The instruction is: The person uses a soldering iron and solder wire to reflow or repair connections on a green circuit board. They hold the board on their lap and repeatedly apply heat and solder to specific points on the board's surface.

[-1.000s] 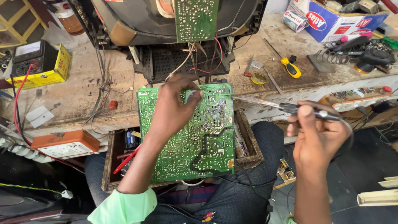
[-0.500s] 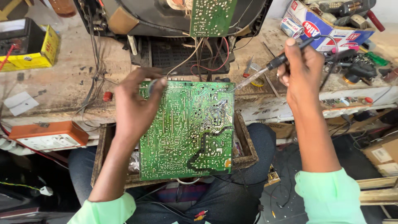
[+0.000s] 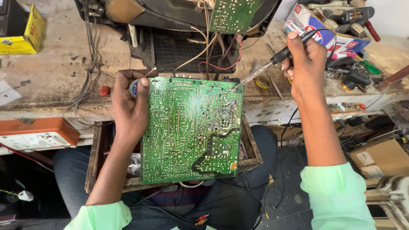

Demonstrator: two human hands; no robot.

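The left hand [image 3: 130, 108] is gripping the upper left edge of a large green circuit board [image 3: 191, 130], its fingers wrapped round the rim and the thumb lying on the solder side. The board is standing tilted over the person's lap, its lower edge resting in a shallow wooden tray [image 3: 251, 157] and its top leaning toward the edge of the bench [image 3: 51, 85]. Its face is showing a dense field of silvery solder dots and pale traces, with a dark winding band running down the lower right part and a small orange spot at the bottom right corner. A small round blue-and-white reel [image 3: 134, 87] is sitting just behind the thumb.

The right hand [image 3: 304, 64] is holding a soldering iron [image 3: 272, 61], its fingers closed tight round the dark handle; the metal tip is pointing down-left and touching the board's upper right corner. Coloured wires [image 3: 213, 51] are running from the top of the board up into an opened television set [image 3: 170, 17] on the bench.
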